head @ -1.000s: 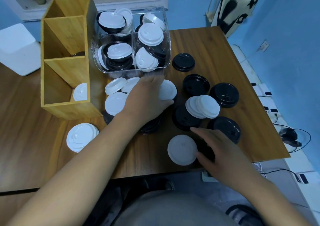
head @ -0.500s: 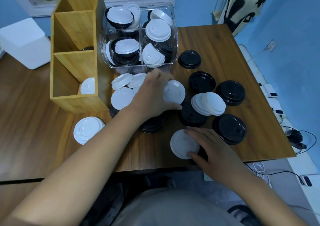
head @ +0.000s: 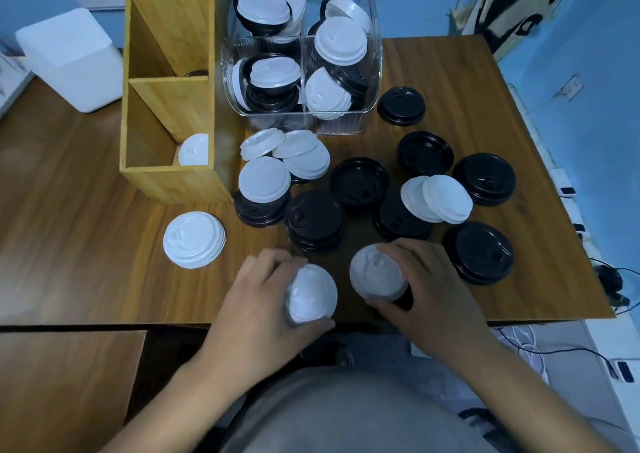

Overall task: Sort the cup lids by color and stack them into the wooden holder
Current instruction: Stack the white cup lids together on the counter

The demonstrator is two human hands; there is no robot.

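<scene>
My left hand [head: 263, 303] grips a white lid [head: 311, 293] near the table's front edge. Beside it my right hand [head: 433, 289] holds another white lid [head: 375, 272], tilted, with something black under its near side. Several black lids [head: 315, 218] and white lids [head: 265, 178] lie scattered across the middle of the table. The wooden holder [head: 166, 95] stands at the back left; a white lid [head: 194, 149] sits in its near compartment and a dark lid [head: 197, 73] shows in the one behind.
A clear plastic bin [head: 304, 120] with mixed black and white lids stands behind the pile. A white lid stack [head: 194, 239] lies left of my hands. A white box [head: 69, 57] sits far left. Cables hang off the table's right edge [head: 568, 189].
My left hand pulled back from the pile toward the front edge with a white lid in it. My right hand closed round the white lid near the front and tilted it up.
</scene>
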